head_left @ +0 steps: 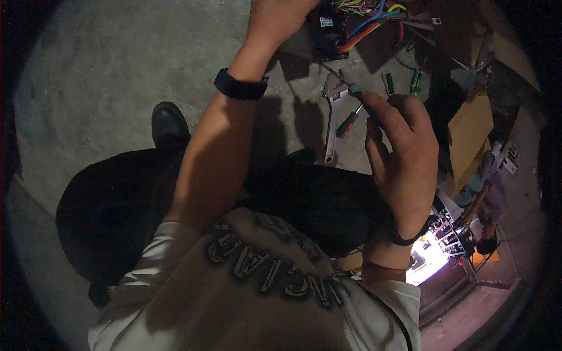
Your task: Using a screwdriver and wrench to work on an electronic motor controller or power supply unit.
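My right hand [407, 146] is closed on a screwdriver with a green handle [355, 89]. Its thin shaft points up and left towards a black box [326, 36] that has a small pale label and thick coloured wires [369, 32] coming out of it. At the top edge my left hand [284, 16] is beside that box, its fingers cut off or hidden, so I cannot tell whether it grips the box. Below the screwdriver, an adjustable wrench [331, 128] lies on the floor, with a red and black screwdriver [348, 126] next to it.
Green and yellow handled tools [416, 83] lie on the concrete floor [117, 76] beyond my right hand. A cardboard flap [470, 137] stands at the right. Farther right, a person [490, 205] is near a brightly lit opening [430, 257]. My dark shoe [170, 124] is at the left.
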`<control>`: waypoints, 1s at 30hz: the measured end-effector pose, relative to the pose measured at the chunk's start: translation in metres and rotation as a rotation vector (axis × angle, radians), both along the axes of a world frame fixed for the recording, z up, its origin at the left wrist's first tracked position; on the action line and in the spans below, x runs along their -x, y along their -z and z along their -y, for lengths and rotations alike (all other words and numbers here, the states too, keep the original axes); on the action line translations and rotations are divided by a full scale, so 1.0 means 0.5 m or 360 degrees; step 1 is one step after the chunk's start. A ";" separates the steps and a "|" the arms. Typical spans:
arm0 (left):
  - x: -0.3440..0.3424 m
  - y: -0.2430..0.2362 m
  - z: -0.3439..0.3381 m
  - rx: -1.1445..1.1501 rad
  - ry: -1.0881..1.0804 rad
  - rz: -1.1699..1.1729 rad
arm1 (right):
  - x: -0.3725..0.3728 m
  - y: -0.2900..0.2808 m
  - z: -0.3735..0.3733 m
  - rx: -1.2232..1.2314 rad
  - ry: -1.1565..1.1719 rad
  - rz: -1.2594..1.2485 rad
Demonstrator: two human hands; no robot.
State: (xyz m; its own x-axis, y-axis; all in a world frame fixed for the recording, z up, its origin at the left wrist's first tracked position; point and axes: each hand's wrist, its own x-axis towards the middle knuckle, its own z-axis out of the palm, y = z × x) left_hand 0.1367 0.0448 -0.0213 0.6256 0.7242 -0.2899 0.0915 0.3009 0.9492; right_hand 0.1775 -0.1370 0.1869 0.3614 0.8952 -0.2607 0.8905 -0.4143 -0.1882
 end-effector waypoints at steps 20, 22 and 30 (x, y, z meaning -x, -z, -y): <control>0.004 0.010 0.003 -0.0029 -0.0096 -0.0003 | -0.006 -0.033 -0.057 0.0182 -0.0801 0.0304; 0.000 0.010 0.007 -0.0061 -0.0142 0.0064 | -0.011 -0.040 -0.058 0.0182 -0.0901 0.0292; 0.000 0.003 0.006 -0.0054 -0.0168 0.0046 | -0.030 -0.040 -0.074 0.0166 -0.0757 0.0112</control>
State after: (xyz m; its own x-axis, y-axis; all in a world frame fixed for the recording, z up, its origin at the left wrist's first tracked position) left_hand 0.1367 0.0419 -0.0226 0.5531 0.7957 -0.2468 0.0332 0.2750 0.9609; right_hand 0.1927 -0.1002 0.2069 -0.0611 0.9359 -0.3471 0.9946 0.0278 -0.1000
